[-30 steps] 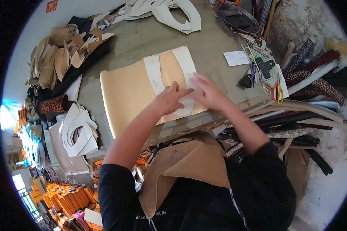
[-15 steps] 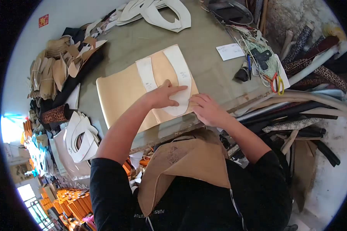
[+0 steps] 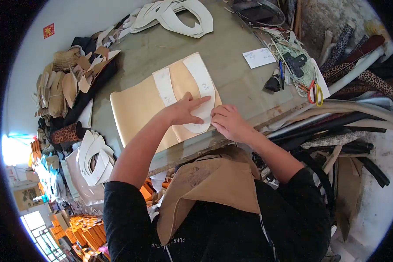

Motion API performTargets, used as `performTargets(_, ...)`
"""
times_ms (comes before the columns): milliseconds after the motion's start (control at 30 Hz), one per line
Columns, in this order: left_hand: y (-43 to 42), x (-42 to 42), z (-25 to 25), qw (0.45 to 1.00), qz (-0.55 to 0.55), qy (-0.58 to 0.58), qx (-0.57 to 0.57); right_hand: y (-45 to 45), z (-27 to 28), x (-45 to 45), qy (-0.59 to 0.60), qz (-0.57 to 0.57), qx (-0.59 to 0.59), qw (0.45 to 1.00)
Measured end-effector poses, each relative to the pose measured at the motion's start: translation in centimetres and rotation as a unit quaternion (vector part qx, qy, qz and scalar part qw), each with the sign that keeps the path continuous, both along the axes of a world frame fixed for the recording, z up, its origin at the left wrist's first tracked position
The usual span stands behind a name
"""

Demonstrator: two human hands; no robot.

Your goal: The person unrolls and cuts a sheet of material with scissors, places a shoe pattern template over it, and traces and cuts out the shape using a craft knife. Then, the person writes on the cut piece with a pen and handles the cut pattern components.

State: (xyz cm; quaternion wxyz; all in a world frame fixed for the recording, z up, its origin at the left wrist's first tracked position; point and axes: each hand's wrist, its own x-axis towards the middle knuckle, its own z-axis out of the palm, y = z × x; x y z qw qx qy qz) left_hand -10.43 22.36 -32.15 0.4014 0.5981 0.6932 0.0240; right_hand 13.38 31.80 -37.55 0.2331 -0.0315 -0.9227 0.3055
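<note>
A light tan sheet of material (image 3: 135, 107) lies on the worktable, with a long curved white pattern piece (image 3: 197, 72) and a smaller white pattern piece (image 3: 163, 83) on top. Both pieces carry handwritten marks. My left hand (image 3: 183, 111) rests on them, fingers spread, forefinger and thumb on the long piece. At that piece's right edge, near the sheet's border, my right hand (image 3: 232, 125) is closed in a pinch. Whatever is between its fingertips is too small or hidden to make out.
Stacked white pattern pieces (image 3: 183, 17) lie at the far edge of the worktable (image 3: 231, 52). To the right are a written card (image 3: 258, 57), scissors (image 3: 315, 93) and tangled cord (image 3: 292, 48). Material rolls (image 3: 358, 78) crowd the right side; bundled tan pieces (image 3: 56, 83) lie left.
My right hand has shifted slightly left and nearer me along the long pattern piece's edge. The left hand stays pressed in place; the whole view has tilted a little.
</note>
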Motion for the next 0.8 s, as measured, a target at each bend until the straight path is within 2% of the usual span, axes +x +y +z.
performTargets(200, -0.4, 0.9, 0.4, 0.999, 0.005, 0.021, 0.024, 1.5, 0.9, -0.8, -0.011, 0.018, -0.029, 0.999)
performTargets(267, -0.6, 1.0, 0.3, 0.999, 0.009, 0.025, 0.040, 2.9, 0.9, -2.7, 0.037, -0.050, -0.039, 0.997)
performTargets(300, -0.8, 0.7, -0.9, 0.997, -0.003, 0.050, 0.053, 3.8, 1.0, -4.0, 0.041, -0.043, -0.035, 0.998)
performTargets(400, -1.2, 1.2, 0.1, 0.997, 0.011, 0.039, 0.070, 5.9, -0.3, -9.1, 0.051, -0.079, -0.036, 0.995)
performTargets(533, -1.8, 1.5, 0.2, 0.995, 0.046, 0.018, 0.087, 5.8, -1.2, -12.3, 0.010, -0.100, -0.044, 0.994)
performTargets(567, -2.1, 1.4, -0.2, 0.994, 0.047, 0.020, 0.097, 5.2, -1.1, -12.2, -0.003, -0.116, -0.005, 0.993)
performTargets(600, -2.6, 0.9, -0.8, 0.987, 0.044, 0.004, 0.157, 4.7, -0.9, -12.3, -0.017, -0.131, 0.035, 0.991)
performTargets(667, -2.5, -0.1, -0.2, 0.969, 0.136, -0.127, 0.161, 4.0, -0.8, -12.4, -0.032, -0.140, 0.050, 0.988)
performTargets(700, -1.8, -1.1, 0.8, 0.955, 0.210, -0.186, 0.099, 4.0, -0.9, -12.6, -0.041, -0.148, 0.069, 0.986)
performTargets(733, -0.7, -2.3, 0.4, 0.955, 0.204, -0.193, 0.096, 4.1, -1.0, -12.6, -0.049, -0.154, 0.070, 0.984)
performTargets(800, 2.2, -4.8, -0.7, 0.915, 0.226, -0.053, 0.329, 4.4, -1.1, -12.4, -0.081, -0.134, 0.081, 0.984)
